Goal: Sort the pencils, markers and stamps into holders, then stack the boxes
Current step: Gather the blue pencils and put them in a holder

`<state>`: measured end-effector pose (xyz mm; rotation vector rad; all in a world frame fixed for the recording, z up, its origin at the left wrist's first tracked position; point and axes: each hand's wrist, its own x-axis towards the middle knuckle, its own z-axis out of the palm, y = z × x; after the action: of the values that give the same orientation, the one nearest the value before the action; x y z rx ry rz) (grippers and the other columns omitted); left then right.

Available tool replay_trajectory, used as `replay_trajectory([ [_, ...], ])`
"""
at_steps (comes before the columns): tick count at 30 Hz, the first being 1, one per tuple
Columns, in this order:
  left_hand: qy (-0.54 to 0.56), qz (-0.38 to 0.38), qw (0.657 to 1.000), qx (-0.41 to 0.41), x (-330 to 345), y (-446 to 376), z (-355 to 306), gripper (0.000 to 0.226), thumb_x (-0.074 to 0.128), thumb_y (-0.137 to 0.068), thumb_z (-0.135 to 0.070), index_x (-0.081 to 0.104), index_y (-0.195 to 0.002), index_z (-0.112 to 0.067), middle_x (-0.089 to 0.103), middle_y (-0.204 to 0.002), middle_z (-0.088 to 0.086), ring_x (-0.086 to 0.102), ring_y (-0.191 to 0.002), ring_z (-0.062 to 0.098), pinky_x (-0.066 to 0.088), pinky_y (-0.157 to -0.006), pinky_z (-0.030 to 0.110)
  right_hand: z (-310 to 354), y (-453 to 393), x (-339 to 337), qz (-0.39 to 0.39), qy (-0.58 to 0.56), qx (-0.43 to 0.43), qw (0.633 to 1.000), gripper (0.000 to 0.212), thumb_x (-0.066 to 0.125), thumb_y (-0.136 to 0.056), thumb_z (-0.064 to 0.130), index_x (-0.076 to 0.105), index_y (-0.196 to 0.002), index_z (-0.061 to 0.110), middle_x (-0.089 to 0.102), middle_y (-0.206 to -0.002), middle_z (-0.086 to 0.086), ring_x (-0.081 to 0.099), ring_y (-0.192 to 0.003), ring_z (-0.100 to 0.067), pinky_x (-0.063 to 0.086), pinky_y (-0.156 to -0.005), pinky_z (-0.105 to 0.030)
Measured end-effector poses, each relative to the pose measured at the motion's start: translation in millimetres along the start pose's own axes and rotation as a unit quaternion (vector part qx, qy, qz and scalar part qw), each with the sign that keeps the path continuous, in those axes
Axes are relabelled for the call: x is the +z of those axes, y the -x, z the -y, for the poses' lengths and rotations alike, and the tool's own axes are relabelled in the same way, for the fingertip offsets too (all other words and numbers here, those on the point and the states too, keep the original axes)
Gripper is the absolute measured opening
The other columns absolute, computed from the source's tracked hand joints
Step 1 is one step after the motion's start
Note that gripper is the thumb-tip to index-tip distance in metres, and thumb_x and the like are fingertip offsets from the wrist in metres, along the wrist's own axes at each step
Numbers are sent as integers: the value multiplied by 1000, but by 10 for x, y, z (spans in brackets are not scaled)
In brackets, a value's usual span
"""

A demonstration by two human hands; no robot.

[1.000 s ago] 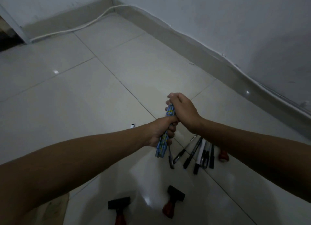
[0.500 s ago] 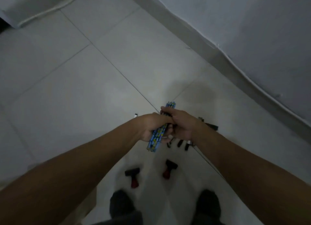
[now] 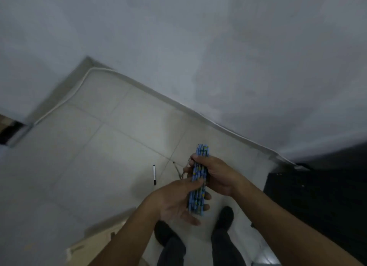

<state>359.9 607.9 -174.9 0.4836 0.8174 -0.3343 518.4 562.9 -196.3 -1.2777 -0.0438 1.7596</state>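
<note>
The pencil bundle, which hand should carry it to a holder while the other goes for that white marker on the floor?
Right, probably. The right hand grips the pencil bundle around its upper half; the left hand only steadies the lower part and is nearer the white marker.

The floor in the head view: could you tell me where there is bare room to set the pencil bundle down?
Bare tiles stretch left of the white marker up to the cable by the wall. It is crowded beneath the hands, around the shoes and cardboard box.
</note>
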Motion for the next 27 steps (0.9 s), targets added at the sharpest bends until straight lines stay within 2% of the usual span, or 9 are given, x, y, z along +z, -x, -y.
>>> replay_trajectory([
  [3, -83, -5, 996, 24, 382, 341, -95, 34, 57, -96, -39, 56, -119, -15, 69, -96, 6, 69, -84, 22, 59, -58, 37, 144, 555, 81, -11, -52, -52, 997, 14, 57, -97, 18, 61, -101, 6, 67, -94, -10, 67, -95, -28, 48, -97, -46],
  [7, -159, -11, 987, 27, 922, 455, -154, 29, 59, -96, -34, 59, -114, -12, 71, -95, 6, 71, -84, 20, 59, -65, 34, 294, 1124, -75, -15, -113, -114, 987, 26, 58, -96, 16, 57, -117, 2, 69, -105, -14, 67, -99, -31, 44, -106, -50],
  [11, -194, 6, 981, 18, 1476, 310, -167, 30, 58, -97, -33, 56, -119, -12, 73, -97, 8, 72, -88, 23, 60, -65, 35, 419, 1559, -440, -32, -135, -151, 979, 27, 54, -98, 15, 58, -121, 1, 71, -111, -13, 70, -99, -29, 56, -90, -40],
  [14, -217, 17, 976, 10, 1870, 134, -157, 30, 58, -96, -36, 58, -115, -13, 73, -96, 7, 71, -90, 23, 60, -58, 35, 505, 1849, -788, -25, -151, -175, 973, 21, 50, -101, 13, 58, -116, 2, 71, -102, -10, 71, -93, -25, 59, -84, -37],
  [17, -220, 22, 975, 11, 2335, -95, -77, 29, 61, -93, -38, 62, -107, -13, 70, -91, 6, 70, -83, 21, 57, -54, 33, 587, 2178, -1204, -1, -179, -195, 964, 13, 48, -102, 14, 59, -106, 7, 67, -91, -5, 69, -84, -21, 59, -84, -35],
  [22, -263, 22, 964, 12, 3248, -634, 47, 29, 66, -89, -37, 60, -102, -12, 66, -86, 4, 66, -78, 19, 56, -55, 31, 738, 2754, -2020, 8, -225, -233, 946, 9, 52, -98, 15, 58, -102, 8, 61, -85, -4, 63, -76, -20, 57, -76, -35],
  [27, -318, 44, 947, 11, 4287, -1222, 79, 21, 63, -93, -36, 57, -98, -16, 63, -81, 0, 61, -70, 14, 48, -45, 24, 1027, 3441, -2906, -48, -254, -264, 929, 16, 64, -86, 18, 63, -98, 8, 64, -78, -3, 65, -72, -18, 59, -68, -34],
])
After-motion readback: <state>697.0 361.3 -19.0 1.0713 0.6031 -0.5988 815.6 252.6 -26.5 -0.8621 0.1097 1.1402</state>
